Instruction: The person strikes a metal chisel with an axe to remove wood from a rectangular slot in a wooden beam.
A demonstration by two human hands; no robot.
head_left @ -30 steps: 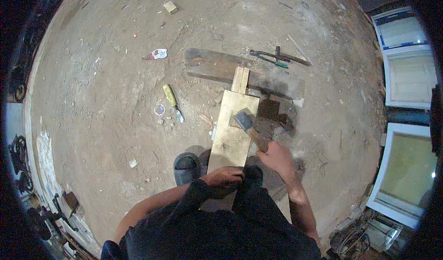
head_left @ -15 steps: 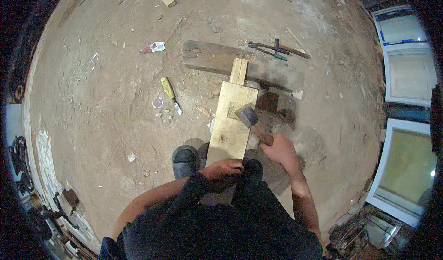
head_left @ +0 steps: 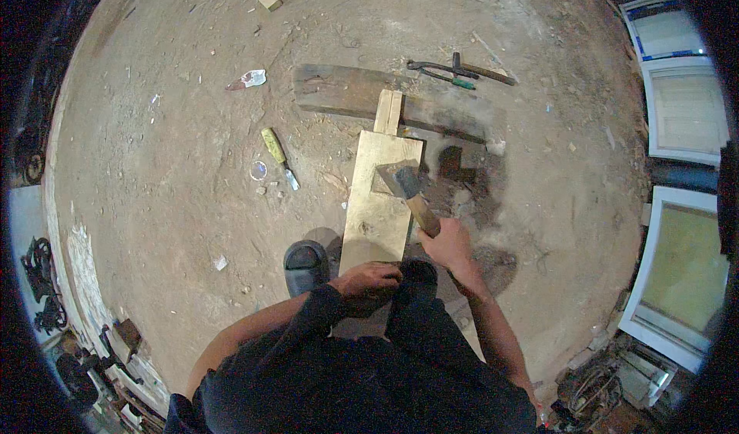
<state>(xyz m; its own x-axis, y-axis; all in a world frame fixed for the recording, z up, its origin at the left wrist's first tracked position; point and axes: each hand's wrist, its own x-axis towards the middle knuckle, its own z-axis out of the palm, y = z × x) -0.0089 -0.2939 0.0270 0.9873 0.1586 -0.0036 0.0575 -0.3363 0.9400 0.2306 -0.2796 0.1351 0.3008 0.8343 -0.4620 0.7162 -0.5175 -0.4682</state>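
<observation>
A pale wooden board point(head_left: 379, 222) with a narrower tongue point(head_left: 389, 110) at its far end slopes away from me. The tongue lies on a weathered plank point(head_left: 339, 87) on the ground. My left hand point(head_left: 369, 280) grips the board's near end, fingers curled over it. In my right hand point(head_left: 448, 245) is the wooden handle of a hatchet point(head_left: 406, 180). Its dark head is over the middle of the board, with the blade at the wood surface; whether the edge has bitten in cannot be made out.
A yellow-handled chisel point(head_left: 275, 147) and a small round lid point(head_left: 258, 170) lie left of the board. Pincers point(head_left: 439, 73) and a hammer point(head_left: 481, 70) are beyond the plank. White-framed panels point(head_left: 681, 264) stand at right. My shoe point(head_left: 306, 268) is beside the board.
My right hand has swung the hatchet slightly left and turned it, so its blade face now shows. The left hand keeps its hold on the board. The whole view has shifted a little.
</observation>
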